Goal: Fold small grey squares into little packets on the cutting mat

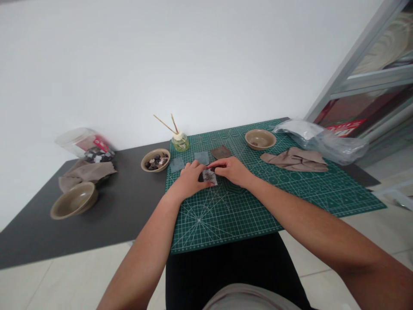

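A small whitish square with dark markings (210, 177) lies on the green cutting mat (226, 211). My left hand (191, 180) holds it against the mat, its thumb on the near edge and its fingers curved around the far left side. From the right, my right hand (232, 171) reaches over the same square, with index finger and thumb pinched at its upper edge. Whatever is in that pinch is too small and dark to name. Just behind my hands lie two thin bluish-grey squares, one farther left (177, 164) and one nearer (201, 157), and a brown square (220, 152).
A bowl of dark and pale pieces (155, 160) stands left of the mat, near a reed diffuser (180, 142). Farther left are another bowl (74, 200), a cloth (87, 173) and a clear container (85, 144). Rightward are a bowl (260, 139), a crumpled cloth (295, 160) and a plastic bag (322, 140).
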Demonstrator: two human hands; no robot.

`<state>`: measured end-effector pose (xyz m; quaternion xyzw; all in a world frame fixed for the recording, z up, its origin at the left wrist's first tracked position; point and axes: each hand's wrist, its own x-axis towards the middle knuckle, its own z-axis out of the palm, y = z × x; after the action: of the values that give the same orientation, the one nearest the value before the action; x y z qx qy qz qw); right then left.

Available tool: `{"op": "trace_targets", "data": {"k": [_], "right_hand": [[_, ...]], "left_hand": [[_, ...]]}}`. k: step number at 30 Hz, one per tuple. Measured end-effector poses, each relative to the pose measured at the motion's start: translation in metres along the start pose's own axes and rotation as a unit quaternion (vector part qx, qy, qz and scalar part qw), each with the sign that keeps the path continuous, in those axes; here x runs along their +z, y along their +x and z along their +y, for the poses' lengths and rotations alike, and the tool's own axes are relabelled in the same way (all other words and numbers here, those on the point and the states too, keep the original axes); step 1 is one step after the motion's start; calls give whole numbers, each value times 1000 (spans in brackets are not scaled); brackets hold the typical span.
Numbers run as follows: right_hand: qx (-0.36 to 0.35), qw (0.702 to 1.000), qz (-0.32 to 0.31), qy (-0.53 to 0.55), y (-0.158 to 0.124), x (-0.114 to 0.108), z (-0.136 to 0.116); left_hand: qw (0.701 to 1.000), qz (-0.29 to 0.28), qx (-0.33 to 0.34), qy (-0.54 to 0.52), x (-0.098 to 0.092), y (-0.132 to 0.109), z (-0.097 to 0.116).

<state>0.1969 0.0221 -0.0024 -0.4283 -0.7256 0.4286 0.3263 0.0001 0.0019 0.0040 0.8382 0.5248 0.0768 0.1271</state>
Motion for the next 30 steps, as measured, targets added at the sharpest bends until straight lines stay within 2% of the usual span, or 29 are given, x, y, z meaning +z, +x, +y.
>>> {"op": "trace_targets", "data": {"k": [7,13,20,30], "right_hand": [[-6,1000,-4,24,1,2,2],[15,997,25,76,3,7,12],[-10,1000,13,0,1,7,10],[-33,998,-3,-44,-3,8,8]], "left_hand": [[1000,2,4,1,1,0,-1],[1000,-2,3,-7,1,1,-1],[1000,-1,1,-7,0,0,0],[1000,-4,-4,-8,-1,0,1]]}}
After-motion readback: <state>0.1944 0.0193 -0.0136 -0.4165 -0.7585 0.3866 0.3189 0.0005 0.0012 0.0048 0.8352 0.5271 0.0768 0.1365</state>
